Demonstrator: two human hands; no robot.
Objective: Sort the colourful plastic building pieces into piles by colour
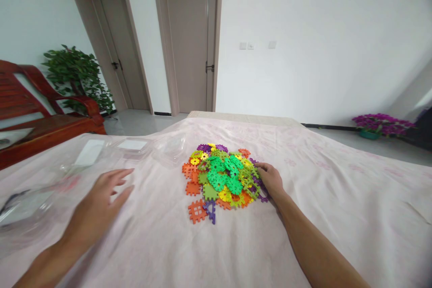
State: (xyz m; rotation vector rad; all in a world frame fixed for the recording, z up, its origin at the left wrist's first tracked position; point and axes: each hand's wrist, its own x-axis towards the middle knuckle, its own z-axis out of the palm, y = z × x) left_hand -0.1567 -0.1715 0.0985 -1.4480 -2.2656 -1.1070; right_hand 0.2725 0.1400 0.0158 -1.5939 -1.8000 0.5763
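Note:
A heap of colourful plastic interlocking pieces lies on the pale pink cloth. Green snowflake discs top the heap, with yellow, orange, olive and purple pieces around and under them. An orange square grid piece and a purple piece lie at its near edge. My right hand touches the right side of the heap; its fingertips are partly hidden by purple pieces there. Left of the heap, my left hand hovers over the cloth, fingers apart, holding nothing.
Clear plastic boxes stand along the left: one at the back, one with a white label, and more at the near left. Beyond are a wooden bench, a potted plant, two doors and purple flowers.

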